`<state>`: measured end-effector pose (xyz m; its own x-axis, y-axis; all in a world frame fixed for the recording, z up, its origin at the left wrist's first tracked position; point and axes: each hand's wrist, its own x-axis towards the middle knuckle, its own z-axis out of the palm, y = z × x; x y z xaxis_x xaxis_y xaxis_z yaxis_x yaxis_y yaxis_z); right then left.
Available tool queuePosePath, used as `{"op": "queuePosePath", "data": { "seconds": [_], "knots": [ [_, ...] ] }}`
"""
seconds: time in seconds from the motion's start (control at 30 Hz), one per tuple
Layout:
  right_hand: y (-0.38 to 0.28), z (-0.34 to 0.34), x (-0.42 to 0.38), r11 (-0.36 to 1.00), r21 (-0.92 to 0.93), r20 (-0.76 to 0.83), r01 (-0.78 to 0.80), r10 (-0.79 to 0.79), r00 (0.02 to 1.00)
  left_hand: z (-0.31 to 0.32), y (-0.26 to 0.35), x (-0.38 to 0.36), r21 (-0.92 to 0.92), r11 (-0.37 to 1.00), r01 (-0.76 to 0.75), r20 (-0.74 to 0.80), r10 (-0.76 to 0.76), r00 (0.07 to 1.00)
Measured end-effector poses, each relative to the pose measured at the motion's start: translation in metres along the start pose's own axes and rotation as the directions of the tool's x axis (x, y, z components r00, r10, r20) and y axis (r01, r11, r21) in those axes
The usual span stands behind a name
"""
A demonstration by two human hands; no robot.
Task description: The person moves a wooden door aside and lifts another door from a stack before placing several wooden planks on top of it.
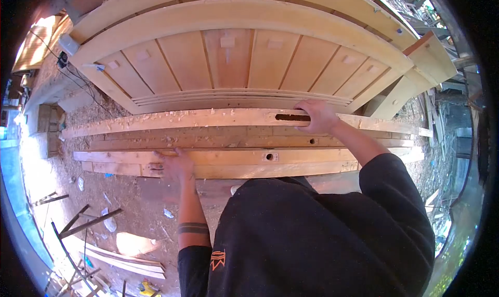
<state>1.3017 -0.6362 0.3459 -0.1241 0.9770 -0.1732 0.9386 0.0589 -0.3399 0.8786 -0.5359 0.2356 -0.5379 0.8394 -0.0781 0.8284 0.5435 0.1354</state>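
Note:
My right hand (pixel 318 116) is closed round the far edge of a long, narrow wooden board (pixel 218 117), beside a dark slot (pixel 292 117) cut through it. Wood shavings are scattered along this board. My left hand (pixel 175 167) rests on a thicker wooden beam (pixel 228 156) nearer my body, its fingers curled over the upper edge. A round hole (pixel 269 156) shows in the beam between my hands. A smaller notch lies by my left hand, partly covered by it.
A large panelled wooden door (pixel 228 58) lies beyond the boards, with small wood blocks on it. Thin strips (pixel 125 260), metal legs (pixel 86 227) and a yellow tool (pixel 148 288) lie at lower left. Shavings cover the ground. Scrap wood (pixel 442 120) is piled at right.

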Motion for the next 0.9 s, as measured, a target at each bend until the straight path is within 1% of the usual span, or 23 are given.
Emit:
{"op": "queuePosePath", "data": {
  "seconds": [0.1, 0.2, 0.3, 0.4, 0.5, 0.6, 0.67, 0.7, 0.73, 0.8, 0.9],
  "knots": [
    [0.005, 0.004, 0.001, 0.999, 0.018, -0.019, 0.041, -0.041, 0.999, -0.001, -0.002, 0.001, -0.020, 1.000, 0.008, 0.041, -0.007, 0.999],
    [0.005, 0.005, -0.001, 1.000, 0.003, -0.015, 0.024, -0.024, 1.000, -0.013, 0.003, -0.001, -0.021, 1.000, 0.018, 0.086, -0.016, 0.996],
    [0.002, 0.005, -0.003, 0.999, 0.054, -0.044, 0.004, -0.002, 0.999, -0.015, 0.006, -0.001, -0.009, 0.999, 0.038, 0.083, -0.037, 0.996],
    [0.002, 0.003, -0.002, 1.000, 0.020, -0.004, -0.013, 0.013, 1.000, -0.011, 0.003, -0.002, -0.021, 1.000, -0.016, 0.029, 0.017, 0.999],
    [0.004, 0.006, -0.003, 0.998, 0.017, -0.088, 0.062, -0.060, 0.994, -0.012, 0.002, -0.004, -0.001, 0.998, -0.058, 0.026, 0.058, 0.998],
    [0.004, 0.007, -0.002, 1.000, -0.004, -0.073, 0.024, -0.024, 0.997, -0.004, 0.001, -0.003, 0.016, 0.999, -0.036, -0.004, 0.036, 0.999],
    [0.004, 0.007, -0.001, 1.000, -0.002, -0.075, 0.021, -0.021, 0.997, 0.007, -0.005, 0.003, 0.026, 0.996, -0.083, -0.071, 0.085, 0.994],
    [0.003, 0.007, -0.003, 1.000, -0.003, -0.079, 0.016, -0.016, 0.997, 0.011, -0.006, 0.004, 0.020, 0.997, -0.079, -0.070, 0.080, 0.994],
    [0.003, 0.004, -0.001, 1.000, 0.005, -0.047, 0.014, -0.014, 0.999, 0.014, -0.006, 0.006, 0.015, 0.997, -0.074, -0.069, 0.075, 0.995],
    [0.003, -0.001, 0.001, 1.000, 0.015, 0.025, 0.014, -0.014, 1.000, -0.010, 0.007, -0.004, -0.010, 1.000, 0.008, 0.007, -0.008, 1.000],
    [0.006, 0.008, -0.003, 0.998, -0.045, -0.097, 0.050, -0.054, 0.994, 0.000, -0.002, 0.000, -0.019, 1.000, -0.022, -0.008, 0.022, 1.000]
  ]
}}
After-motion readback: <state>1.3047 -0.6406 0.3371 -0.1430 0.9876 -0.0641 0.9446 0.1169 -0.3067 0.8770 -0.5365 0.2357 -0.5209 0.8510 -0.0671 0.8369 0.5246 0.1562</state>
